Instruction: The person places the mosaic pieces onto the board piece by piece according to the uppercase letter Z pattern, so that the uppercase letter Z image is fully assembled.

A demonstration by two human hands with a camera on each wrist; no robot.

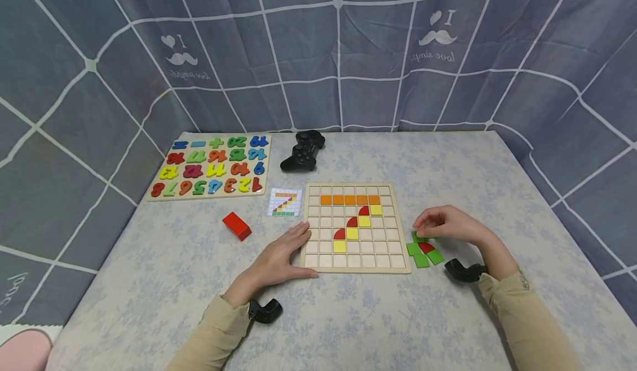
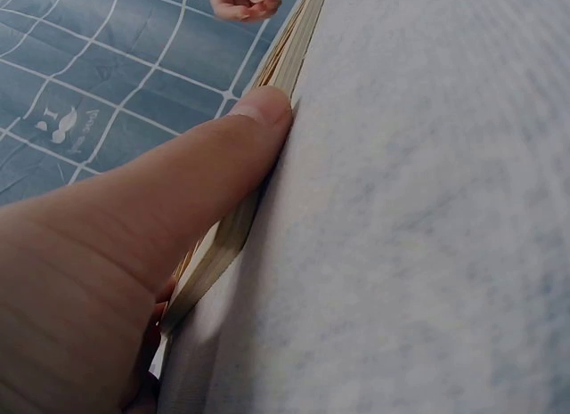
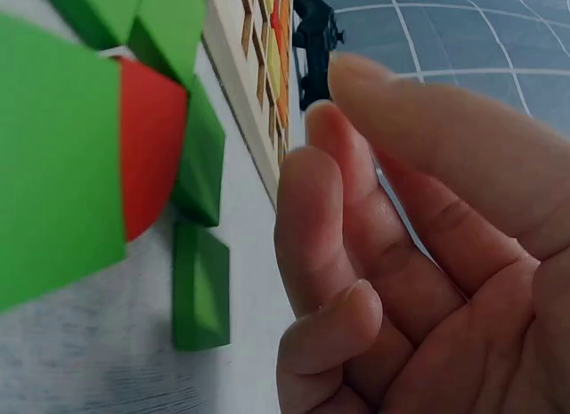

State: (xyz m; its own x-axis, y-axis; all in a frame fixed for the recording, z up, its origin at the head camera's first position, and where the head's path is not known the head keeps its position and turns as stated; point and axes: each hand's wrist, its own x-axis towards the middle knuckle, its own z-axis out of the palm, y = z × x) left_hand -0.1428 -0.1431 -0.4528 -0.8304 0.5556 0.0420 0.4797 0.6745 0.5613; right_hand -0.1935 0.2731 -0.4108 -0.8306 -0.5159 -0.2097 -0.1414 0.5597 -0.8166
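The wooden grid board (image 1: 393, 261) has a row of orange squares near its far side and a diagonal of red quarter-round pieces and yellow squares. My left hand (image 1: 278, 257) rests at its near left corner, fingers along the left side. The thumb (image 2: 205, 165) lies straight against the board's front edge (image 2: 214, 263). On the right, my right hand (image 1: 450, 224) hovers over a small group of green square tiles (image 1: 421, 261) and a red quarter-round piece (image 1: 426, 246). Its fingers (image 3: 307, 209) are loosely bent with nothing between them.
A printed pattern card (image 1: 285, 202) lies left of the board's far corner. Farther left are a red block (image 1: 236, 226) and a number puzzle board (image 1: 209, 171). Behind the card sits a black game controller (image 1: 303, 151). A grey checked curtain (image 1: 308, 45) closes off the back.
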